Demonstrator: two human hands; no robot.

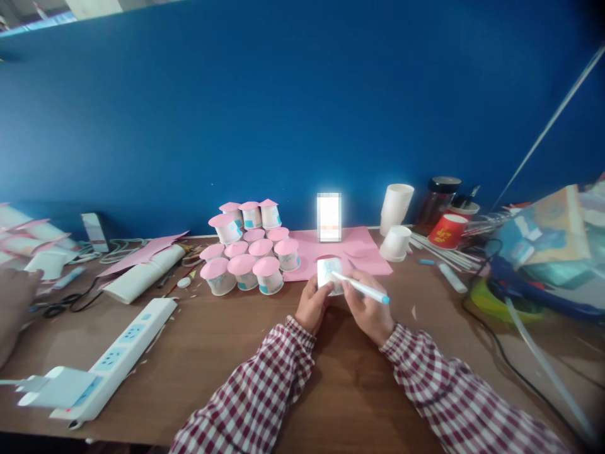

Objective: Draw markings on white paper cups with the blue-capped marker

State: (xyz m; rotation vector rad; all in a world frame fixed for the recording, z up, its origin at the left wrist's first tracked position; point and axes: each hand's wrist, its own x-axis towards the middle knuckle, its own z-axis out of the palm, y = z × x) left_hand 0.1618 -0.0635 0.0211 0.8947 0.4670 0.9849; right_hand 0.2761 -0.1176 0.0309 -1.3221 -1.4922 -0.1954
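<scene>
My left hand (312,304) grips a white paper cup (326,272) from its left side, a little above the table's front middle. Blue marks show on the cup's wall. In my right hand (368,309) is a white marker with a blue end (371,290), its tip against or very near the cup's wall. Just behind the cup lies a sheet of pink paper (307,252). To the left stand several white cups with pink paper cone tops (243,265), some stacked in a second tier and marked in blue.
A power strip (123,350) with a white plug lies at front left. Stacked white cups (397,208), a red cup (447,231) and sticks stand right. A lit phone-shaped screen (329,217) is at the back. Another person's hand (16,302) is at the left edge.
</scene>
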